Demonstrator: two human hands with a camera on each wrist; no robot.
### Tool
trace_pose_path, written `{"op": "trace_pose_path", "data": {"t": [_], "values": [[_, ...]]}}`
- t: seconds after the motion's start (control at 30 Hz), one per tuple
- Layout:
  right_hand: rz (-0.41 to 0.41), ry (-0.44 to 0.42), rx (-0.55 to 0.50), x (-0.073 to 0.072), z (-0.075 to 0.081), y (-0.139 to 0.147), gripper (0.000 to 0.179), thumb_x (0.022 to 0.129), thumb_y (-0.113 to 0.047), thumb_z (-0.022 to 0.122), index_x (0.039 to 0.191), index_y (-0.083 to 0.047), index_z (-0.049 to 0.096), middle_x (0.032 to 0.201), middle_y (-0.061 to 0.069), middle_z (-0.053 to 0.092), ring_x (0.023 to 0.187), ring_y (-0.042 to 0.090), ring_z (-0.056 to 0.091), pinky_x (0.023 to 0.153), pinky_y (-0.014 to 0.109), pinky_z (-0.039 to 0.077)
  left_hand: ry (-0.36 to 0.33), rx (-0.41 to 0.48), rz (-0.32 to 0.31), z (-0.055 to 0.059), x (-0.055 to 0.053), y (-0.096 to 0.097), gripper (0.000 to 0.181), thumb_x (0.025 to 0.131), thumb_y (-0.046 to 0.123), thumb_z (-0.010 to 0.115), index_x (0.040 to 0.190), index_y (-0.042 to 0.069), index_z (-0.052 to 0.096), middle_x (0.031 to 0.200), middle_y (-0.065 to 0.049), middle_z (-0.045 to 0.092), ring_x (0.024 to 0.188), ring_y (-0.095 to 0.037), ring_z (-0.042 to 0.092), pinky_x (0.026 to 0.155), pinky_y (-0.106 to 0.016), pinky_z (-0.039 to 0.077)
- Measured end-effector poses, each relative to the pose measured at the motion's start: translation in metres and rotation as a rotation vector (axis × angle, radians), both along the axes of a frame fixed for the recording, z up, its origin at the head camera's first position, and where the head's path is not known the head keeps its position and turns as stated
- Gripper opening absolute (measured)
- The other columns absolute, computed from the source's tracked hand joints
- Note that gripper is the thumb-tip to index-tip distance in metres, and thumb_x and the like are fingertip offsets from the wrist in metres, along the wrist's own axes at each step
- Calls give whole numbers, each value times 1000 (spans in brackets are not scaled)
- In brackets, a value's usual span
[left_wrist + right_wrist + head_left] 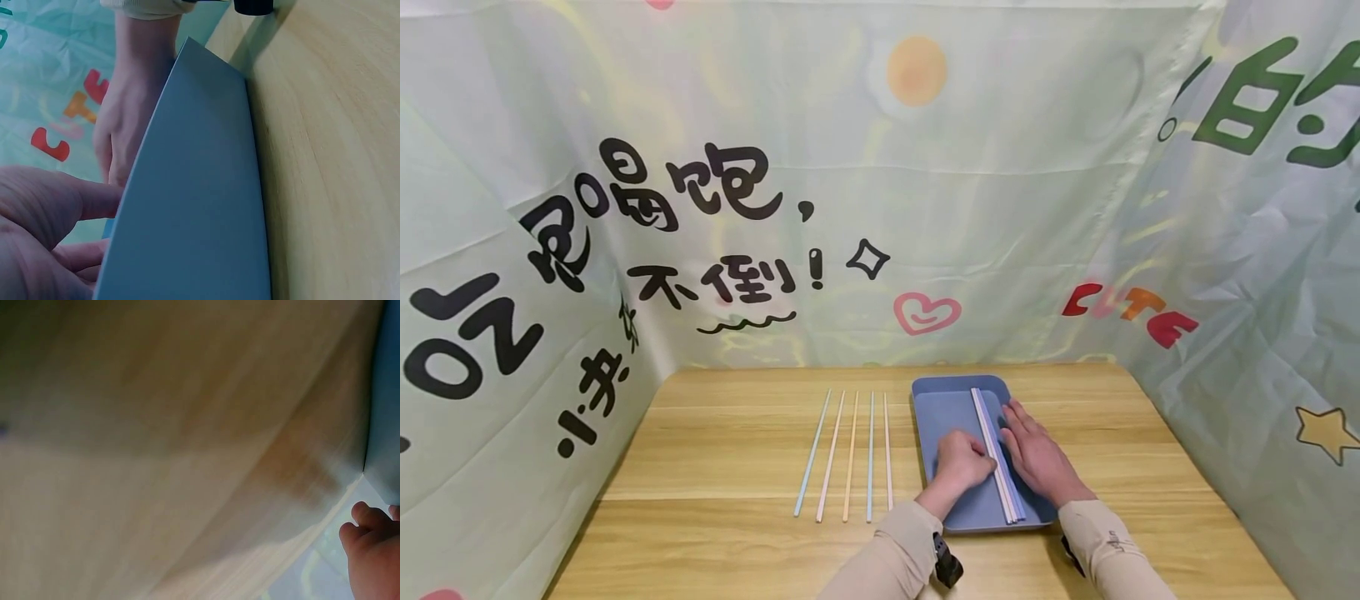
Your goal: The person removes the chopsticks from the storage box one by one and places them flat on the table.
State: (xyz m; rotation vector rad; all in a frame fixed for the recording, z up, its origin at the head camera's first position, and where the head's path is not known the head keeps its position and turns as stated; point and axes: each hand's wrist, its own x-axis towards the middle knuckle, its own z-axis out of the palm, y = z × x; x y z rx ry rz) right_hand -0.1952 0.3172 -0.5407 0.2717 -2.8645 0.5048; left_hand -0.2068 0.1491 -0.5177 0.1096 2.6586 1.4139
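A blue rectangular tray [934, 408] stands on the table with a bundle of chopsticks [983, 417] lying lengthwise in it, whitish and purple-blue ones side by side. Reaching over the tray's left side, my left hand [961, 461] has its fingers curled and pinches the chopsticks near their middle. My right hand [1037, 452] rests along the right side, fingers straight and together, fingertips at the rim. In the left wrist view the tray wall hides the left fingertips. Only part of the right hand [375, 550] shows in the right wrist view.
Left of the tray, several chopsticks lie spaced apart in a row on the wooden table [722, 467]: light blue [812, 454], pink [831, 457] and orange [852, 457] among them. Printed cloth [820, 100] hangs around the back and both sides.
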Motion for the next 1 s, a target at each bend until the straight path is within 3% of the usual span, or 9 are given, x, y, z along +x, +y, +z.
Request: {"op": "trace_pose_path", "data": {"t": [0.17,0.33,0.5,1.0], "values": [[-3,6,-9,0,0,-1,51,112,-20,49,154,8,45,163,31,40,143,53,47,112,66,45,1,39,8,-5,-1,3,21,76,12,92,68,14,73,54,4,65,51,-3,55,54,-18,47],[-8,1,-8,0,-2,-2,51,112,-21,49,154,8,45,163,31,39,143,52,47,113,66,44,-45,130,25,-10,-2,5,27,76,5,92,68,13,68,44,2,60,36,-3,53,44,-18,45],[-8,4,0,0,-3,-3,51,112,-21,48,154,7,45,163,30,40,143,52,48,113,66,45,-67,187,30,-11,-3,5,31,75,3,93,67,12,65,44,2,59,35,-3,51,38,-21,47],[-6,21,-6,1,1,-1,48,111,-18,50,152,8,47,161,30,43,142,51,50,114,66,44,-72,223,4,-12,-5,6,35,78,-2,90,67,12,60,44,3,57,34,-4,51,37,-21,48]]}}
